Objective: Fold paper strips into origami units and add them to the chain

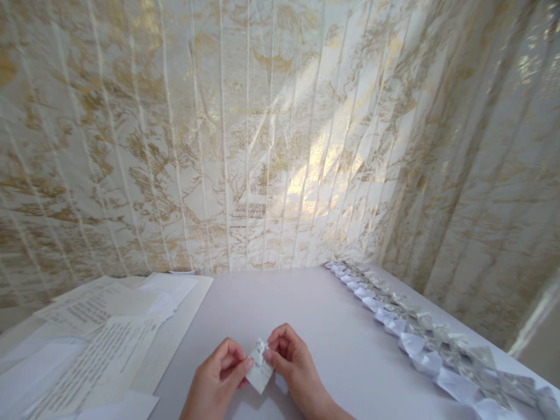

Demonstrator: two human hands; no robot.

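Note:
A small piece of folded paper (261, 373), white with some dark print near its top, is held up between my hands just above the table. My left hand (221, 373) pinches its left edge between thumb and fingers. On the other side, my right hand (294, 364) grips the upper right edge, thumb in front and fingers curled behind. The paper is turned so that one corner points down toward me. My fingers hide parts of its sides.
Printed and blank paper sheets (98, 356) lie in an overlapping pile on the left. Rows of folded paper pieces, white (389, 321) and grey printed (431, 326), run along the right side of the white table (262, 297). A gold-patterned curtain (271, 146) hangs behind.

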